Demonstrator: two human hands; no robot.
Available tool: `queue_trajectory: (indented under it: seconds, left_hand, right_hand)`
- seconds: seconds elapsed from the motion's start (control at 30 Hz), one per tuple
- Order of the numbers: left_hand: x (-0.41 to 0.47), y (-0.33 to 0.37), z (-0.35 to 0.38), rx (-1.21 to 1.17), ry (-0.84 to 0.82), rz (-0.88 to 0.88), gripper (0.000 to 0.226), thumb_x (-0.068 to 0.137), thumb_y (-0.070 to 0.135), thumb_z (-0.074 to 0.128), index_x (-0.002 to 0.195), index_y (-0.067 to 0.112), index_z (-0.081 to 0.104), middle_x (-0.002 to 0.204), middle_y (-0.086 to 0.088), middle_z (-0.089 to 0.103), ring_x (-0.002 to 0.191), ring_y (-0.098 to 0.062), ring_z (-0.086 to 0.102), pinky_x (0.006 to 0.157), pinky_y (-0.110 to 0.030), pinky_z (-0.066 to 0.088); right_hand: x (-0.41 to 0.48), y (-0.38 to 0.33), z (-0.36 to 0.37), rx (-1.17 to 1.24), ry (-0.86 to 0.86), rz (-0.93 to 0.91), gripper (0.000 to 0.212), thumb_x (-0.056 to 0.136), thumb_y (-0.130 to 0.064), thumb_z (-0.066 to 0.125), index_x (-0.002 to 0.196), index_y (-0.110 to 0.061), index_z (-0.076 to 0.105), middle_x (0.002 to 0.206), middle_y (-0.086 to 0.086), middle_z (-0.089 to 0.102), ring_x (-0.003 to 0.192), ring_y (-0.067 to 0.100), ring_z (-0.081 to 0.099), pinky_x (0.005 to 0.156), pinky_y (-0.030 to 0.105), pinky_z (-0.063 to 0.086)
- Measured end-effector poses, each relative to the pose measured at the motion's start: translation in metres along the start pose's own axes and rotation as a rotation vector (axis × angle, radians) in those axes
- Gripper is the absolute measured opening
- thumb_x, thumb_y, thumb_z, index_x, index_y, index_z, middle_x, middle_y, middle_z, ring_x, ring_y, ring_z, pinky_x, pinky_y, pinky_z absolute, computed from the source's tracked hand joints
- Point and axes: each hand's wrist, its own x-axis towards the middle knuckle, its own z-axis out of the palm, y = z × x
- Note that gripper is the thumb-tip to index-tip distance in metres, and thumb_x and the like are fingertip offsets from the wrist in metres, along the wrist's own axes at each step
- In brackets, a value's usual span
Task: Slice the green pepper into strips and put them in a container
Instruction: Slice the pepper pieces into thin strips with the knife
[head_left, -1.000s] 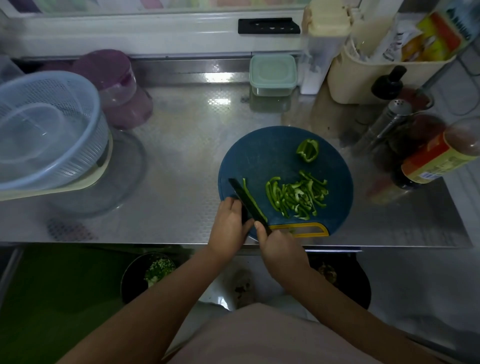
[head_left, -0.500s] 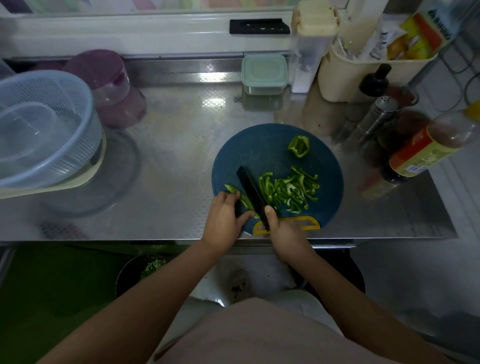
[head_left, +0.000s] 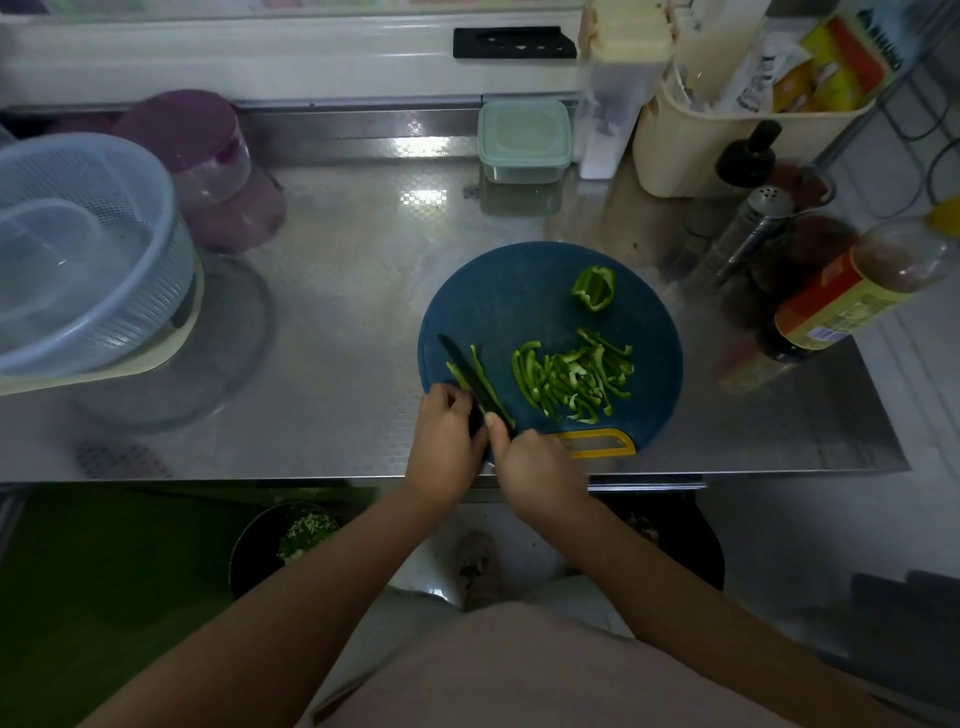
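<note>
A round blue cutting board (head_left: 519, 296) lies on the steel counter. A pile of green pepper strips (head_left: 571, 379) sits at its middle right, and an uncut pepper chunk (head_left: 594, 289) lies farther back. My right hand (head_left: 535, 467) grips a dark knife (head_left: 470, 376) whose blade rests on a long pepper piece (head_left: 488, 387) at the board's left front. My left hand (head_left: 444, 441) pins the near end of that piece with its fingertips. A small lidded container (head_left: 522, 140) stands at the back of the counter.
A blue colander (head_left: 83, 249) with a clear tub inside sits at the left, a purple lidded jar (head_left: 208, 161) behind it. Bottles (head_left: 852, 291) and a shaker (head_left: 748, 228) crowd the right side, a cream caddy (head_left: 691, 140) behind. The counter's front edge runs under my wrists.
The knife blade shifted left across the pepper piece between frames, leaving a thin strip to its right. The head view also moved slightly.
</note>
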Motion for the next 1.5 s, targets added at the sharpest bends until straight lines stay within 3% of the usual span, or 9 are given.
queue_trajectory:
  seconds: [0.13,0.27,0.37,0.53,0.67,0.8,1.23,1.4,1.5]
  left_hand:
    - [0.002,-0.001,-0.002,-0.009,0.013,0.017,0.052,0.081,0.022,0.071,0.126,0.003,0.055,0.097,-0.009,0.048,0.095,-0.022,0.046,0.085,-0.025,0.037]
    - [0.002,-0.001,-0.002,-0.033,0.012,0.004,0.057,0.08,0.023,0.073,0.13,0.005,0.053,0.097,-0.007,0.047,0.096,-0.023,0.048,0.086,-0.025,0.039]
    - [0.002,0.0,-0.002,-0.036,0.017,0.004,0.058,0.079,0.024,0.073,0.13,0.004,0.053,0.098,-0.009,0.048,0.097,-0.024,0.048,0.087,-0.028,0.04]
    - [0.003,-0.001,0.001,-0.016,0.016,-0.01,0.047,0.08,0.021,0.072,0.12,-0.001,0.059,0.098,-0.012,0.048,0.097,-0.026,0.048,0.085,-0.023,0.036]
    - [0.001,-0.003,0.004,-0.011,0.008,-0.043,0.029,0.082,0.014,0.067,0.104,-0.004,0.063,0.101,-0.013,0.048,0.097,-0.026,0.048,0.088,-0.028,0.04]
    - [0.002,-0.003,0.005,-0.013,0.016,-0.04,0.024,0.085,0.014,0.062,0.101,-0.003,0.064,0.1,-0.011,0.049,0.096,-0.025,0.049,0.086,-0.034,0.045]
    - [0.005,-0.003,0.003,-0.006,0.065,0.023,0.055,0.076,0.022,0.076,0.124,0.002,0.058,0.092,-0.014,0.052,0.089,-0.029,0.052,0.08,-0.034,0.044]
    - [0.003,-0.003,0.004,0.018,0.034,0.012,0.048,0.079,0.018,0.072,0.121,-0.003,0.059,0.096,-0.014,0.052,0.093,-0.027,0.05,0.084,-0.031,0.043]
    - [0.0,-0.001,0.005,0.025,0.036,0.024,0.021,0.083,0.007,0.063,0.095,-0.009,0.063,0.1,-0.017,0.051,0.095,-0.03,0.05,0.081,-0.037,0.048]
  right_hand:
    - [0.016,0.014,-0.014,0.149,-0.083,0.124,0.078,0.094,-0.063,0.019,0.102,0.0,0.063,0.104,0.019,0.064,0.093,0.03,0.059,0.075,0.033,0.039]
    - [0.012,0.036,-0.023,0.255,-0.139,0.127,0.072,0.092,-0.065,0.02,0.067,-0.007,0.053,0.065,0.011,0.054,0.059,0.023,0.051,0.058,0.031,0.037]
    - [0.008,0.034,-0.023,0.219,-0.115,0.116,0.071,0.093,-0.063,0.02,0.074,-0.005,0.055,0.075,0.014,0.056,0.068,0.026,0.053,0.062,0.032,0.038]
    - [-0.003,0.019,-0.012,0.124,-0.068,0.016,0.058,0.101,-0.044,0.018,0.124,-0.004,0.052,0.11,0.023,0.059,0.104,0.036,0.056,0.079,0.038,0.04]
    - [-0.002,0.007,0.009,-0.08,0.014,-0.042,0.064,0.1,-0.05,0.017,0.112,-0.003,0.059,0.104,0.021,0.064,0.1,0.035,0.06,0.069,0.036,0.036]
    - [0.004,-0.001,0.009,-0.097,0.011,-0.023,0.066,0.099,-0.053,0.018,0.113,-0.005,0.06,0.11,0.019,0.062,0.105,0.035,0.058,0.079,0.04,0.042]
    - [0.017,0.028,-0.026,0.233,-0.072,0.065,0.068,0.095,-0.061,0.022,0.06,-0.008,0.049,0.066,0.009,0.051,0.069,0.027,0.053,0.06,0.032,0.035]
    - [0.019,0.011,-0.008,0.029,-0.033,-0.011,0.069,0.098,-0.054,0.019,0.105,0.0,0.062,0.103,0.02,0.064,0.1,0.033,0.058,0.074,0.034,0.039]
    - [0.013,-0.001,0.005,-0.068,0.016,0.0,0.07,0.097,-0.057,0.019,0.099,-0.002,0.062,0.108,0.018,0.064,0.103,0.033,0.059,0.076,0.034,0.04]
